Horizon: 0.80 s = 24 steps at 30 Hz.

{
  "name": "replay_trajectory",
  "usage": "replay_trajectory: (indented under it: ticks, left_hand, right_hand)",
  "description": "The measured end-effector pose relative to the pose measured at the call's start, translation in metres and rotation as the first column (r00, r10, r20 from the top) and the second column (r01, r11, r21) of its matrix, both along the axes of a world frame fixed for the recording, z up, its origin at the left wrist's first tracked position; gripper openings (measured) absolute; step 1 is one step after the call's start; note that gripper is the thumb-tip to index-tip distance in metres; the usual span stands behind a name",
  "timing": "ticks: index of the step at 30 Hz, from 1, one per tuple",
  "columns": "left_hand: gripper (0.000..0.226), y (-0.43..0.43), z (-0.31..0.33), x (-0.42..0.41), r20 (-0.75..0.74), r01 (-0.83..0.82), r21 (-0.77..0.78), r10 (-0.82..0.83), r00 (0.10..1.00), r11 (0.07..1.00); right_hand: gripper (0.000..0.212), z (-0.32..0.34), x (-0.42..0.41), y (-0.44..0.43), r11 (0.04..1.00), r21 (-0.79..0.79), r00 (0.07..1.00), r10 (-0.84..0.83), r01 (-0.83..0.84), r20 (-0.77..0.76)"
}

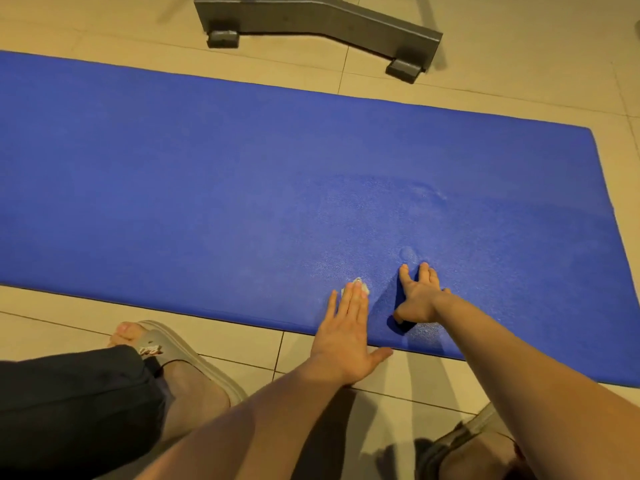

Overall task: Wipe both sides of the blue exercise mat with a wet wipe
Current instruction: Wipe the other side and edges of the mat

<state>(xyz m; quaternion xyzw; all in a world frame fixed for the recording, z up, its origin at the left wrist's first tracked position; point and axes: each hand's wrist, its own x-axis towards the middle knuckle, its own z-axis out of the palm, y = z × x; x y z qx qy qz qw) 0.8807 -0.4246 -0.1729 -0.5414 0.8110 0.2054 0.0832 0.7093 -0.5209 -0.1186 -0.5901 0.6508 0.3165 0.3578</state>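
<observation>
On the flat blue foam exercise mat (242, 174), first side probably underway, the straight-fingered left hand (346, 334) presses a small white wet wipe (358, 284) near its near edge, the spread-fingered right hand (420, 296) braces beside; next, strokes toward the far left.

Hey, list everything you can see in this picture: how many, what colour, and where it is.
mat: one, blue, flat on the floor across the view
wipe: one, white, on the mat near its front edge, under the left fingers
metal frame: one, grey, on the floor beyond the mat
floor: beige tiles, under everything
slippers: two, grey, on the feet, near side of the mat
trouser leg: one, dark, bottom left
left hand: one, flat, pressing the wipe
right hand: one, fingers spread, resting on the mat
</observation>
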Motion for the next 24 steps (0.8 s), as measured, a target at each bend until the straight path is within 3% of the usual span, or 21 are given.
replay_trajectory:
  ticks: [2,8,12,15,19,22,24]
  left_hand:
    - [0.107,-0.003,0.000,0.025,0.048,0.007,-0.031,-0.006,0.999,0.999]
    - [0.107,-0.008,0.001,0.121,0.245,-0.278,-0.072,0.287,0.926,0.958]
    - [0.116,-0.005,0.005,0.098,0.168,-0.478,-0.056,0.480,0.861,0.877]
    - [0.119,0.008,0.005,0.061,0.113,-0.387,-0.020,0.387,0.915,0.922]
    - [0.113,0.020,0.012,0.015,0.074,-0.106,0.010,0.105,0.992,0.994]
    - [0.108,0.021,0.012,0.001,0.076,0.078,0.041,-0.081,0.994,0.996]
    - [0.107,0.018,0.009,0.013,0.087,0.094,0.015,-0.095,0.992,0.995]
  right_hand:
    - [0.108,0.001,0.000,-0.002,1.000,0.020,1.000,0.002,-0.002,0.003]
    - [0.114,0.000,0.009,-0.001,0.999,0.027,0.999,0.024,-0.023,-0.032]
    - [0.116,-0.004,0.009,0.001,0.999,0.015,0.998,0.036,-0.035,-0.048]
    - [0.118,-0.006,0.009,0.002,1.000,0.011,0.999,0.030,-0.029,-0.038]
    - [0.117,-0.002,0.007,0.003,0.999,0.018,0.999,0.029,-0.029,-0.021]
    - [0.115,0.000,0.008,0.003,0.999,0.025,0.999,0.037,-0.036,-0.027]
    - [0.114,0.002,0.008,0.002,0.999,0.032,0.999,0.037,-0.036,-0.027]
